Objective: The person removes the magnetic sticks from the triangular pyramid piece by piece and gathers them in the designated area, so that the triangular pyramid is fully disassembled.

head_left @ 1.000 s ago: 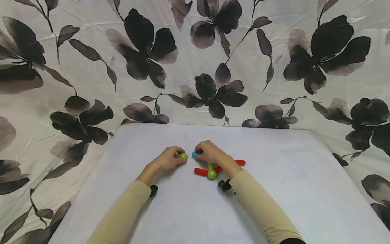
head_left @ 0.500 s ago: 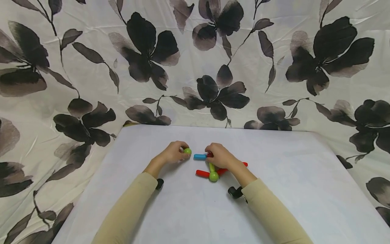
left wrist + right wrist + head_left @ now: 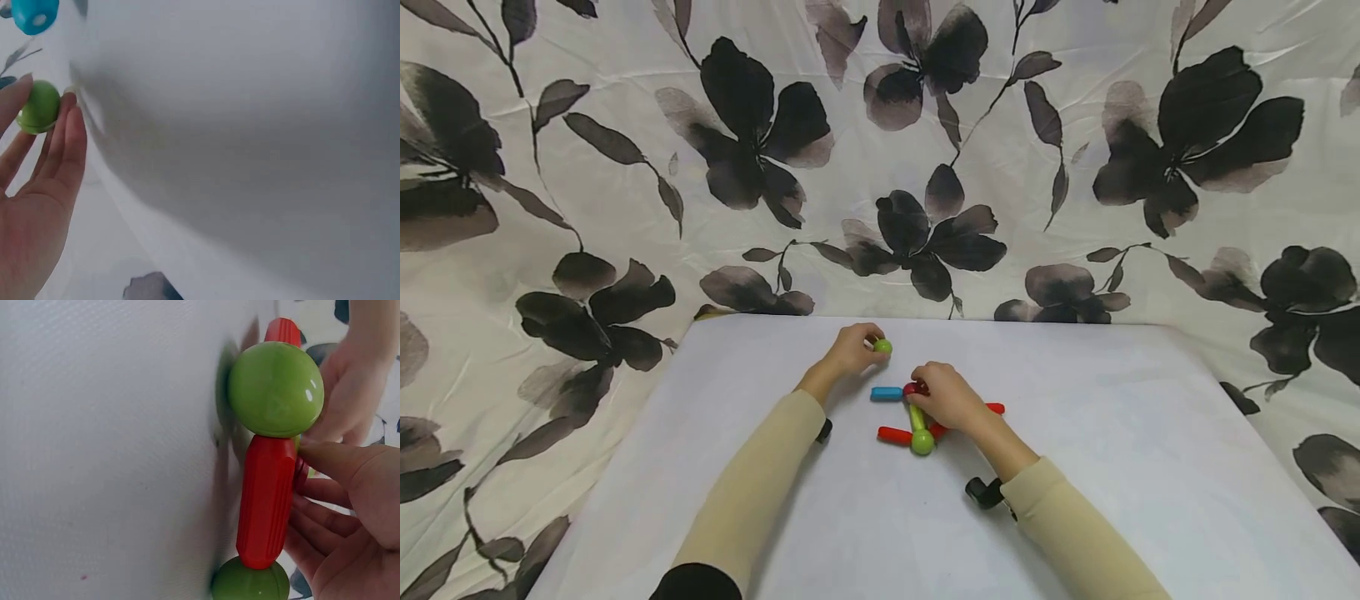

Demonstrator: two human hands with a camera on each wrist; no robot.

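Observation:
My left hand (image 3: 853, 350) pinches a green ball (image 3: 883, 345) between thumb and fingers near the table's far side; the ball shows up close in the left wrist view (image 3: 40, 106). My right hand (image 3: 953, 398) grips a red ball (image 3: 912, 389), partly covered by its fingers. A blue rod (image 3: 887, 394) points left from that ball, and a yellow-green rod (image 3: 917, 417) runs from it toward another green ball (image 3: 922, 442). Red rods (image 3: 895, 436) extend from this nearer ball on both sides. In the right wrist view, one red rod (image 3: 265, 500) ends at a further green ball (image 3: 250, 584).
White cloth covers the table (image 3: 1112, 467), whose far edge meets a floral curtain (image 3: 850, 167). A dark wrist camera (image 3: 985, 492) sits below the right wrist, close to the cloth.
My left hand has carried its green ball right and farther from me. My right hand has shifted from the blue rod onto the red ball, uncovering the rod.

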